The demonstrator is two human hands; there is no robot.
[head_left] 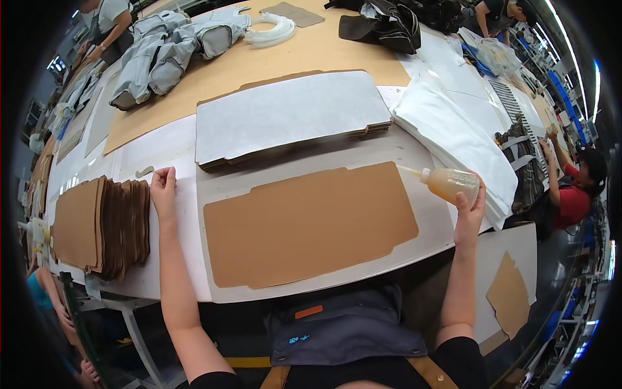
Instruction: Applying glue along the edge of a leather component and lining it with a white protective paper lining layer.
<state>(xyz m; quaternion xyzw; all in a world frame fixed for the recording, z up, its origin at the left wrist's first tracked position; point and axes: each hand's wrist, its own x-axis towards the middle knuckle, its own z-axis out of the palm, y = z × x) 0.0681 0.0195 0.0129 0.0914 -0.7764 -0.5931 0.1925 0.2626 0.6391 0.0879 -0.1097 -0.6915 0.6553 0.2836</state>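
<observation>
Brown panel (311, 223) lies between brown stack (103, 223) and white cloth (457, 142) — right grip (472, 209) wrapped round a bottle (444, 184), left grip (163, 187) curled.

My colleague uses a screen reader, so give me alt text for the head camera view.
A person's right hand holds a translucent amber squeeze bottle, its nozzle near the upper right corner of a brown cardboard panel. The left hand is beside a stack of brown panels; a white-topped stack lies beyond the single panel.
</observation>
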